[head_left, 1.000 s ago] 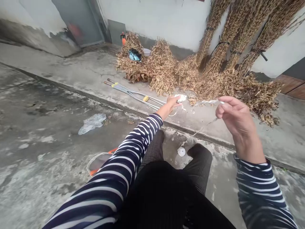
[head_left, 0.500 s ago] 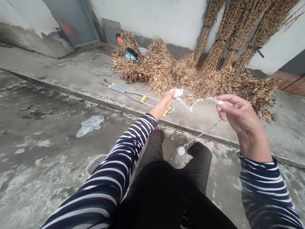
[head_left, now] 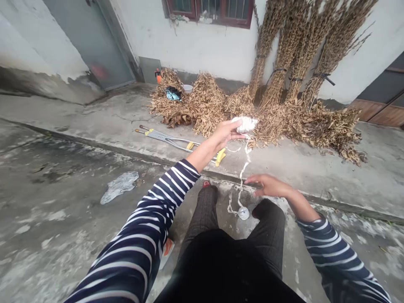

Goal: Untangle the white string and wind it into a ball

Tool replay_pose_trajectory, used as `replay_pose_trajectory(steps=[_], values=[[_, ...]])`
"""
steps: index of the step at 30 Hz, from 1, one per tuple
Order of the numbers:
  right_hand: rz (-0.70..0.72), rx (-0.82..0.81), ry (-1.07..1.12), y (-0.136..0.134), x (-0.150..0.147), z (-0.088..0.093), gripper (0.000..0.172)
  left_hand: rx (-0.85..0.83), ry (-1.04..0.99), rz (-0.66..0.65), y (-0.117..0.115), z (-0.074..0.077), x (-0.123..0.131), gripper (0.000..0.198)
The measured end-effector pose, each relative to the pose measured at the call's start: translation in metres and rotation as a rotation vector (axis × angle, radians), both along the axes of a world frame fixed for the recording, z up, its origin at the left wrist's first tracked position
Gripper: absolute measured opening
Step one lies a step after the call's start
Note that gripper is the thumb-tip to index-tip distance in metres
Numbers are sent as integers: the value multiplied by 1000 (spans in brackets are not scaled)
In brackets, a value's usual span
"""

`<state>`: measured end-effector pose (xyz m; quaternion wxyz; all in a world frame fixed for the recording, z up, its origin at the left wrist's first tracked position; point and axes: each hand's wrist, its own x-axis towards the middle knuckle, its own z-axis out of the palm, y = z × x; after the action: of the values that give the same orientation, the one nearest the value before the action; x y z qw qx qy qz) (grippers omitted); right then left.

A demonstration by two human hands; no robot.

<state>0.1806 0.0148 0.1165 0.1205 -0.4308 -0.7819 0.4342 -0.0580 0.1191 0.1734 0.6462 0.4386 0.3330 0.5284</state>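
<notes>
The left hand point(head_left: 224, 134), in the middle of the frame, has its fingers clamped on a white wad point(head_left: 248, 124), which is just right of centre, in front of the dry plants point(head_left: 206, 103). From the wad a white strand point(head_left: 242, 174) hangs down to a white roll point(head_left: 243, 213), which lies on the ground in the lower centre, between the feet. The right hand point(head_left: 268, 185), right of centre and lower, has its fingers apart and is near the strand; whether the fingertips touch it, I cannot tell. The crutches point(head_left: 160, 136) lie left of the left hand, and a clear plastic sheet point(head_left: 120, 187) lies on the ground at the left of the frame.
</notes>
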Motion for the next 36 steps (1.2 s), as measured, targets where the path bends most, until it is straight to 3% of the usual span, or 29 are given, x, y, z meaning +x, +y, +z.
replay_pose_trajectory(steps=[2,4,6,8,12,16,21,24,28,30,32,34,36], values=[[-224,135,118,6,0,17,37,5,49,-42,-9,-1,7,33],[-420,285,300,14,0,39,51,17,80,-74,-17,-5,16,33],[-443,384,349,21,-2,58,70,36,96,-99,-25,-9,24,30],[-409,407,319,25,-5,69,76,55,122,-124,-31,-13,32,26],[-370,389,319,29,-11,65,57,106,198,-213,-39,-23,42,18],[-443,269,435,32,-10,54,44,161,253,-287,-39,-29,48,18],[-607,49,636,38,6,61,40,136,242,-389,-36,-34,41,49],[-655,7,751,41,24,73,40,101,260,-429,-30,-54,26,70],[-657,81,799,38,51,97,36,-27,377,-509,-21,-104,2,76],[-631,139,790,34,59,112,35,-111,507,-462,-17,-130,-7,68],[-619,181,782,30,60,124,34,-137,686,-289,-13,-149,-10,52],[-617,195,760,27,54,130,35,-97,782,-115,-10,-156,-6,39],[-619,183,730,25,45,129,37,-26,770,-37,-9,-149,7,33]])
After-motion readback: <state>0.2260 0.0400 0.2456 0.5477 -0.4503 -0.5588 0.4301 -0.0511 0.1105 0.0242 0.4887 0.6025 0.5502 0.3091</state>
